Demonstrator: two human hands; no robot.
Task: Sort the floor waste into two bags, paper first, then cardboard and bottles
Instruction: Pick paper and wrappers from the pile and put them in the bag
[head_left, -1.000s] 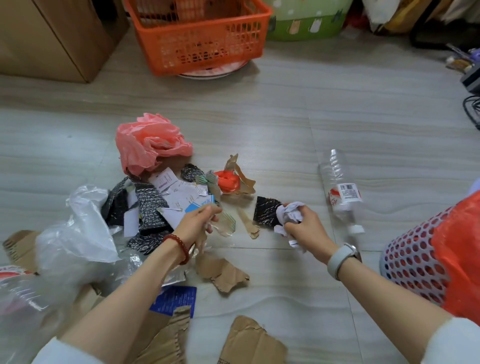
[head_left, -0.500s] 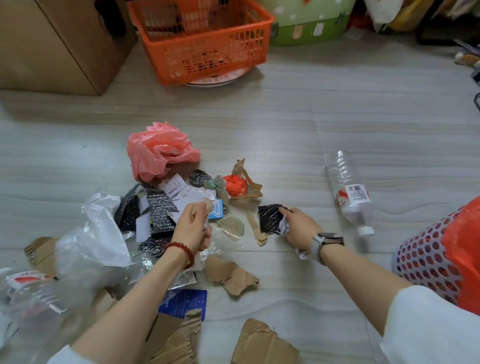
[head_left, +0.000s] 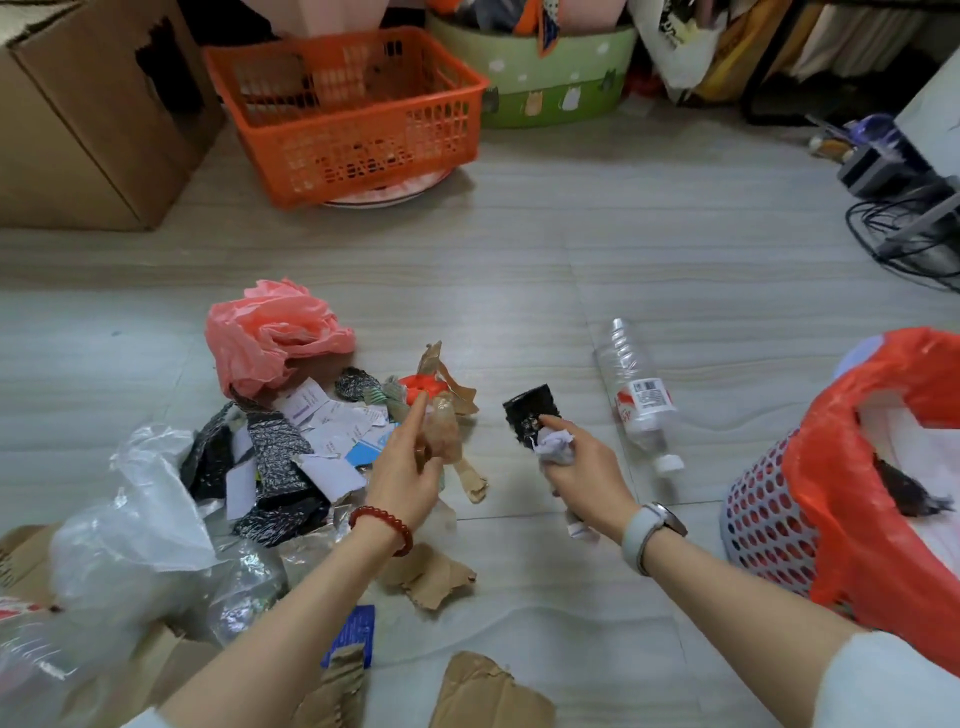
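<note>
both hands are lifting off the pile: right hand (head_left: 582, 470) gripping crumpled paper (head_left: 555, 447) and a black scrap (head_left: 531, 415), left hand (head_left: 410, 462) pinching clear film (head_left: 441, 426). paper step; next is probably dropping it into the orange bag (head_left: 852, 467).

- The left hand (head_left: 410, 462) is hovering palm inward above the floor, its forefinger pointing forward — thumb and remaining fingers are curling round a crumpled clear wrapper (head_left: 441, 426).
- The left wrist is wearing a red bead bracelet (head_left: 382, 527); the forearm is reaching in from the lower left.
- The right hand (head_left: 582, 467) is clutching a wad of white paper (head_left: 556, 447) in curled fingers while also pinching a black scrap (head_left: 530, 415).
- The right wrist is carrying a pale-strapped watch (head_left: 649, 530), the forearm entering from the lower right.
</note>
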